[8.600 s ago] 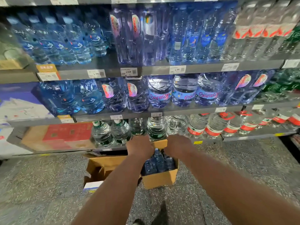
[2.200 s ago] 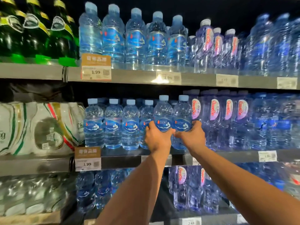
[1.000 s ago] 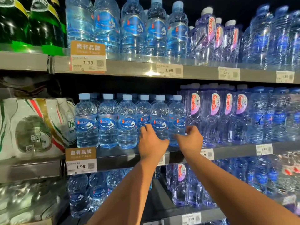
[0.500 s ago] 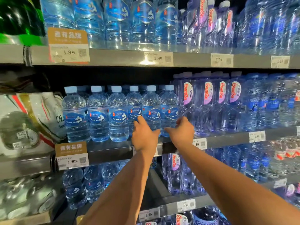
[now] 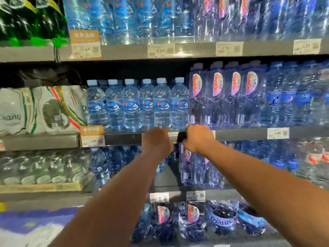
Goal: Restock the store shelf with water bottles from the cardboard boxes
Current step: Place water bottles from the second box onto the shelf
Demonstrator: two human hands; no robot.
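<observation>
A row of small blue-capped water bottles (image 5: 137,106) stands upright along the front of the middle shelf (image 5: 122,139). My left hand (image 5: 157,140) hangs in front of the shelf edge, just below the two rightmost bottles, with nothing in it. My right hand (image 5: 197,138) is beside it at the same height, fingers loosely curled and holding nothing. Neither hand touches a bottle. No cardboard box is in view. The frame is motion-blurred.
Taller Ganten bottles (image 5: 224,97) fill the shelf right of the small ones. White multipacks (image 5: 41,109) sit to the left, green bottles (image 5: 32,20) at top left. More blue bottles (image 5: 138,18) line the shelf above, and large jugs (image 5: 220,218) sit low down.
Both hands have let go of the two rightmost small bottles and dropped back below the shelf edge. The view has tilted downward, showing lower shelves.
</observation>
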